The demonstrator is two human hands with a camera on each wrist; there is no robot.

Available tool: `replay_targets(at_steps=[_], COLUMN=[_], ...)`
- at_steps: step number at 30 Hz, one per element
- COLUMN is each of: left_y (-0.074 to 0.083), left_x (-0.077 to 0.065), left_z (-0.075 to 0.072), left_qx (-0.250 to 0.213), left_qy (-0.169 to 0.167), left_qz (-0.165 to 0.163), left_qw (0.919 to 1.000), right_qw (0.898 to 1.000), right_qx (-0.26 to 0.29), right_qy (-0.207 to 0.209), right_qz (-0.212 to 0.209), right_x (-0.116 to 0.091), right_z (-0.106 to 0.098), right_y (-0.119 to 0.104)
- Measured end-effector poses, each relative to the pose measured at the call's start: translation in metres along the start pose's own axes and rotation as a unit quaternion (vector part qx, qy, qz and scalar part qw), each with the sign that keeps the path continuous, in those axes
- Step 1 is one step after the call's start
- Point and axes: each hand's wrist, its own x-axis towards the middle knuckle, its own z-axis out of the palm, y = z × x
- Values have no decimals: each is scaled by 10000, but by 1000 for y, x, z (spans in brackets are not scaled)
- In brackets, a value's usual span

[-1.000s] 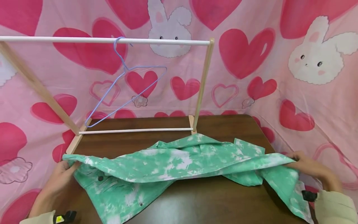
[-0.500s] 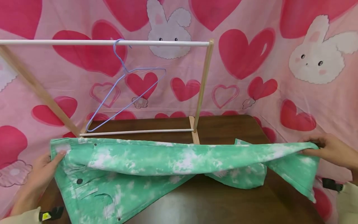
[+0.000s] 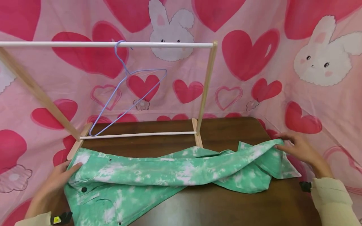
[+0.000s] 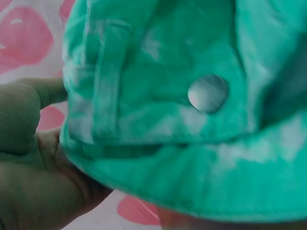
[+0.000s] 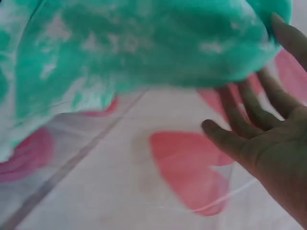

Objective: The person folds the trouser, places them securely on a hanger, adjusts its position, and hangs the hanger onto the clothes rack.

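Observation:
Green and white tie-dye trousers [image 3: 175,172] lie lengthwise between my hands, over the brown table. At the waist end, on the left, my left hand [image 3: 55,183] pinches the waistband, thumb on top. A round metal button [image 4: 208,93] and a belt loop [image 4: 106,86] show up close in the left wrist view. My right hand [image 3: 301,149] pinches the far end of the upper leg between thumb and fingers; its other fingers [image 5: 249,108] spread below the cloth in the right wrist view. The second leg hangs partly folded beneath, its cuff near the right hand.
Behind the trousers stands a rack with a white top rail [image 3: 85,44], wooden posts [image 3: 207,88] and a white lower bar [image 3: 141,135]. A blue wire hanger [image 3: 113,94] hangs on the rail. The brown table [image 3: 226,207] meets a pink heart-patterned cloth [image 3: 246,18] behind.
The trousers were lifted and stretched wide half a second ago, and now sit lower with slack. My right hand moved out to the right, then back inward; the left rose, then dropped slightly.

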Motion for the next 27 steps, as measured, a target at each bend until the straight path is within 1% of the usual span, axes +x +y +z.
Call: replay_targets(at_steps=[2,3,4,5,7,9,10,11,13,16,19,21,24,27], left_y=[-4,-6,-9,-11,-15,-19,-20,-21,-21,-20,-17,-16,-14,-12], left_x=[-4,-7,-10,-13,-20,-26,-28,-30,-32,-33,-33,-33,-34,-36], left_z=[3,5,7,10,16,21,23,25,28,30,32,34,38,40], left_qx=[-78,-361,-578,-910,-1479,-1866,-1898,-1998,-1919,-1816,-1602,-1604,-1799,-2023], left_qy=[-228,-371,-493,-573,-572,-449,-358,-257,-19,234,630,899,1260,1456], left_qz=[-234,-364,-438,-494,-486,-314,-173,-100,11,63,75,57,85,112], left_qw=[9994,9980,9961,9930,9862,9809,9810,9794,9814,9831,9850,9829,9755,9684], right_qw=[9988,9973,9953,9928,9889,9874,9870,9870,9869,9887,9885,9881,9889,9923], right_qx=[-103,-85,-56,-3,157,326,401,499,718,1073,1370,1456,1428,1222], right_qy=[-289,-461,-656,-845,-1090,-1178,-1191,-1170,-1087,-826,-606,-489,-344,-186], right_qz=[376,557,716,844,996,1002,998,984,947,639,188,-83,-201,-91], right_x=[-6,-11,-15,-21,-30,-39,-42,-45,-49,-51,-45,-38,-27,-19], right_z=[2,5,7,9,16,24,27,31,37,43,47,50,54,54], right_y=[8,12,17,22,30,36,38,40,42,44,44,42,39,35])
